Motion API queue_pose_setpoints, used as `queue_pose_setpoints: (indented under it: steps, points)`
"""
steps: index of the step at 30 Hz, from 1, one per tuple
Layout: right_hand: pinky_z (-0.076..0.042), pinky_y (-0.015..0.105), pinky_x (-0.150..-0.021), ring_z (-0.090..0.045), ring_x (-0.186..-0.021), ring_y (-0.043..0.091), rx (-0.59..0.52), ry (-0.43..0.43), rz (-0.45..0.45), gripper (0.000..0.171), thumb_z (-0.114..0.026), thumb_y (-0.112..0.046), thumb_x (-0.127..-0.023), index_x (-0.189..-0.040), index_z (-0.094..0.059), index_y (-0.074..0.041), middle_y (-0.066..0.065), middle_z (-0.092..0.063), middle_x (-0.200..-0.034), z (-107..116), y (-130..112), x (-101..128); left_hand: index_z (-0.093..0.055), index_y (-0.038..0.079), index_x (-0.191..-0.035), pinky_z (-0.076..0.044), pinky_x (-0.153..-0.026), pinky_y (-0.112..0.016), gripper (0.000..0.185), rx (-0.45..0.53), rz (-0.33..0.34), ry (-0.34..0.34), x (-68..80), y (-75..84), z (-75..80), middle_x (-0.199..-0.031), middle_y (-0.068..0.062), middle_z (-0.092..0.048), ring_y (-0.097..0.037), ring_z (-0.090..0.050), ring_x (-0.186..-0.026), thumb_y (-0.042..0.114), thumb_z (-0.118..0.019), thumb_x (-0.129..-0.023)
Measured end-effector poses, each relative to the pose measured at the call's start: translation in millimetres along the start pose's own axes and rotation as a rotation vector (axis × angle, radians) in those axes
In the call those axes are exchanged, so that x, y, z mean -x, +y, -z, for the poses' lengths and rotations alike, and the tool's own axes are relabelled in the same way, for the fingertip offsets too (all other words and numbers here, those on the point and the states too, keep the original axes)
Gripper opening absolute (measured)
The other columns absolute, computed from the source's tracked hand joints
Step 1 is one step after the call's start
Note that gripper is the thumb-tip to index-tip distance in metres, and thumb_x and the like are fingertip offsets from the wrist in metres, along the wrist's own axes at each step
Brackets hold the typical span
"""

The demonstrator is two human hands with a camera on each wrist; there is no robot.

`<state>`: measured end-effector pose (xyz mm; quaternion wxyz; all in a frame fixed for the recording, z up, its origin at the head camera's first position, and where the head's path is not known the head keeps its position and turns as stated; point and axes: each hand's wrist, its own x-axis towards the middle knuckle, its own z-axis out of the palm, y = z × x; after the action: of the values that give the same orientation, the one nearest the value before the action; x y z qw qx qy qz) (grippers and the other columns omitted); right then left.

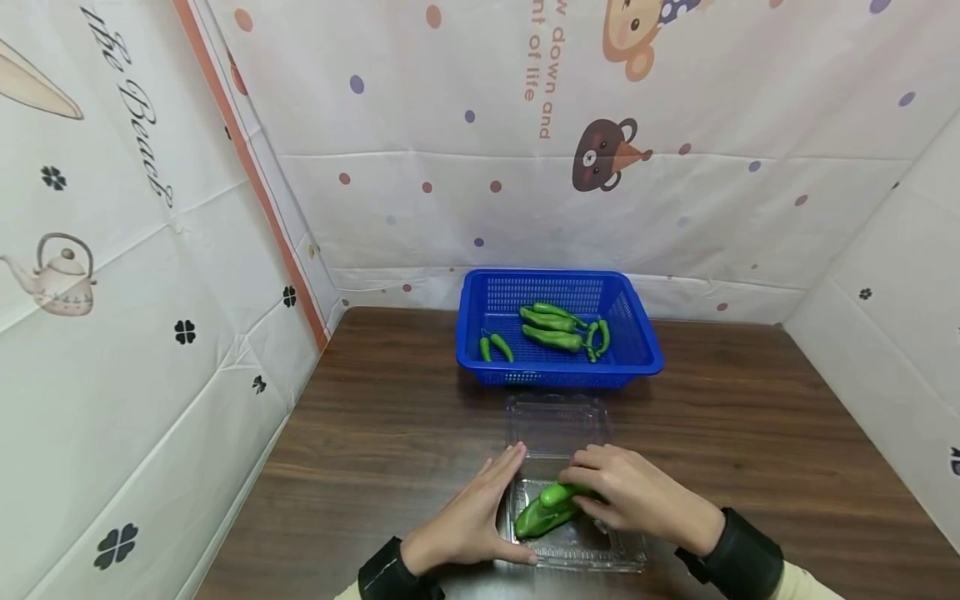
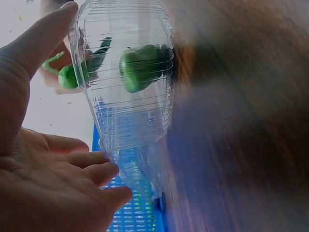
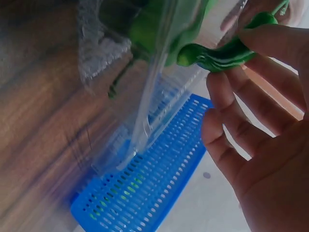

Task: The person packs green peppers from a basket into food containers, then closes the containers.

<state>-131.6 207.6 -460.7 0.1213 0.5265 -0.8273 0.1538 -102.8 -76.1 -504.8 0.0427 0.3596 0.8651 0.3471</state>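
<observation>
My right hand [image 1: 637,496] pinches a green pepper [image 3: 224,54] between thumb and fingertips, over a clear plastic clamshell box [image 1: 577,557]. The right wrist view shows the held pepper as curved, its stem sticking out past the thumb. Inside the box lies a larger green pepper [image 1: 536,523], seen through the ribbed wall in the left wrist view. My left hand [image 1: 476,517] is at the box's left side, fingers extended and thumb spread along the near edge. The box's lid [image 1: 558,421] stands folded back, away from me.
A blue plastic basket [image 1: 558,377] stands behind the box, holding several green peppers [image 1: 551,337] of different sizes. The brown wood-grain table [image 1: 375,417] is bordered by white printed sheets [image 1: 420,217] at the back and both sides.
</observation>
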Motion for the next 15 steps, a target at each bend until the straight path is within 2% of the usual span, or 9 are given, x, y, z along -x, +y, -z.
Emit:
queue_pose_setpoints:
  steps: [5,10,15]
  points:
    - [-0.051,0.024,-0.070,-0.055,-0.081,0.003,0.002,-0.031,0.030,0.032,-0.089,-0.014,-0.079,-0.107,-0.072,-0.020,-0.010,-0.058,-0.096,-4,-5,1,-0.017,-0.002,-0.162,-0.022,-0.121,-0.059,0.129,-0.004,-0.004,0.000,0.1,-0.5,-0.1,-0.169,-0.017,-0.017,-0.036,-0.022,-0.154,0.053,-0.091,-0.072]
    - [-0.049,0.021,-0.070,-0.053,-0.082,0.002,0.030,-0.071,0.062,0.030,-0.088,-0.014,-0.080,-0.104,-0.072,-0.022,-0.011,-0.058,-0.095,-10,-11,1,-0.016,0.001,-0.163,-0.020,-0.121,-0.059,0.128,0.006,0.000,-0.010,0.3,-1.0,0.5,-0.170,-0.014,-0.016,-0.034,-0.021,-0.155,0.053,-0.090,-0.073]
    - [-0.048,0.020,-0.070,-0.052,-0.082,0.002,0.064,-0.094,0.058,0.030,-0.089,-0.016,-0.080,-0.103,-0.071,-0.023,-0.013,-0.058,-0.094,-14,-15,4,-0.014,0.003,-0.164,-0.020,-0.121,-0.060,0.128,0.003,-0.005,-0.011,1.4,-1.4,0.4,-0.170,-0.013,-0.016,-0.034,-0.021,-0.155,0.054,-0.089,-0.074]
